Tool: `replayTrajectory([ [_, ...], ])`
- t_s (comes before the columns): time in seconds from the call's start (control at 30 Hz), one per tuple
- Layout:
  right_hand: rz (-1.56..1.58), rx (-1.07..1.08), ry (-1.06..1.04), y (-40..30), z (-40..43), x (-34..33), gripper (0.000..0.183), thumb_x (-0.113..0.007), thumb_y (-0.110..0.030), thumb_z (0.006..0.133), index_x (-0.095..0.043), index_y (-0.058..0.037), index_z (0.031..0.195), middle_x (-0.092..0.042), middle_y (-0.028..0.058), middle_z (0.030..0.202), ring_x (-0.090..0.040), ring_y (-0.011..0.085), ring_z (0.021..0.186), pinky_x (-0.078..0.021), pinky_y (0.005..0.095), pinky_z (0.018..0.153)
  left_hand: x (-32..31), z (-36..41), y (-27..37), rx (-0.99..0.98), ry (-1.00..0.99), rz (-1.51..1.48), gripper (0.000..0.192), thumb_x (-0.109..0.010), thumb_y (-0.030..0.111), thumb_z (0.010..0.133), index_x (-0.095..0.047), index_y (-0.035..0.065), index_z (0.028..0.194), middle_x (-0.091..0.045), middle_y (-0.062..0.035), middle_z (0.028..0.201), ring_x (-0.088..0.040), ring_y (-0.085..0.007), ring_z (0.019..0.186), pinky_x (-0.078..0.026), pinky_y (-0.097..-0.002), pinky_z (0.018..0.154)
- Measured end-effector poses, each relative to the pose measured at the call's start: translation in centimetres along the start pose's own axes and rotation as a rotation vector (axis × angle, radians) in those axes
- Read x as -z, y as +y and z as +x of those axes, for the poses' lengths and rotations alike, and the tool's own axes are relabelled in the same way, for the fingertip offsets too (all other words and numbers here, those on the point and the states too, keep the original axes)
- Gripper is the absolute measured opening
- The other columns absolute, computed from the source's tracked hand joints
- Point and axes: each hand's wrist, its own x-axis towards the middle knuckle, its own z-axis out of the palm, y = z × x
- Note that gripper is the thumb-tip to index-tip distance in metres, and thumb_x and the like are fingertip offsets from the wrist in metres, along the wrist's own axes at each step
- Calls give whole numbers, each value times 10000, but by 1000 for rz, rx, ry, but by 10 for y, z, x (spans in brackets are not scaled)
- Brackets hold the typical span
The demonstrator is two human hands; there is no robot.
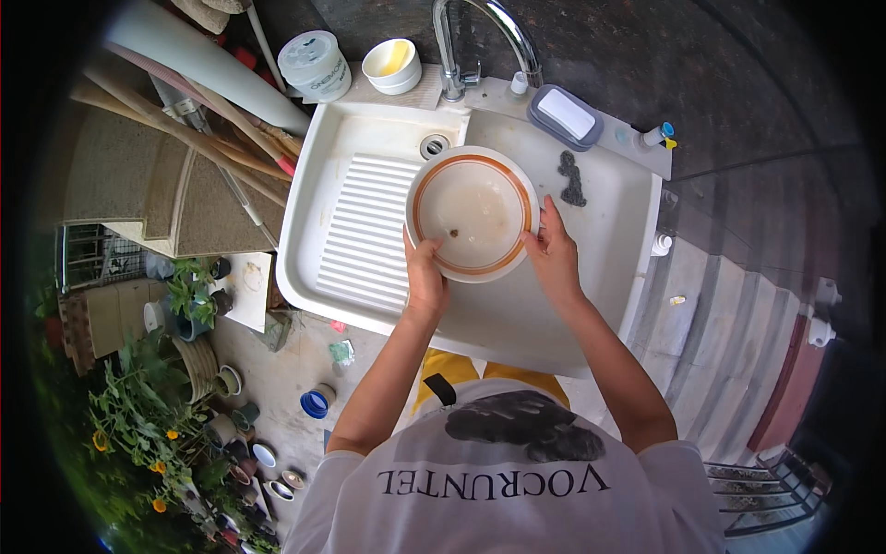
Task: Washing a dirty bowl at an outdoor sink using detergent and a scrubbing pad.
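Note:
A white bowl (477, 208) with an orange band inside its rim is held over the sink. Its inside looks wet and carries a small dark spot at the lower left. My left hand (424, 273) grips the left edge, its thumb over the rim. On the right edge my right hand (556, 253) holds on, thumb on the rim and fingers along the outside. Beneath is a white double sink (311, 299), with a ribbed washboard (370, 221) in the left part. A dark scouring pad (572, 180) lies in the right basin.
Behind the sink stand a chrome faucet (450, 69), a lidded plastic tub (317, 66), a white bowl with something yellow (392, 66), and a grey-rimmed dish (565, 116). Long poles (201, 149) lean at the left. Potted plants (190, 294) stand lower left; steps (720, 311) lie at the right.

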Motion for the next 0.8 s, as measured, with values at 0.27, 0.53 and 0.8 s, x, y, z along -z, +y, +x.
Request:
replayTrajectory([
  [0.27,838,-778,-243,6,20,-15,260,-647,-113,765,-617,30,980,-622,56,830,-585,131,727,-444,269,615,3,10,11,6,-44,191,602,-412,68,751,-314,64,1345,-453,-140,1204,-434,-240,1122,-342,-350,994],
  [0.53,1024,-556,-31,13,12,-48,239,-592,-161,867,-584,24,1017,-596,42,880,-540,103,818,-439,259,755,-10,-3,3,-189,-9,452,583,-483,78,748,-338,45,1311,-473,-136,1154,-444,-217,1100,-346,-325,972],
  [0.8,784,-358,30,23,42,-50,215,-600,-206,874,-606,7,899,-562,5,734,-513,91,692,-426,243,654,-4,25,21,70,-108,448,529,-459,-46,674,-386,21,1193,-510,-99,1012,-527,-162,885,-469,-275,760],
])
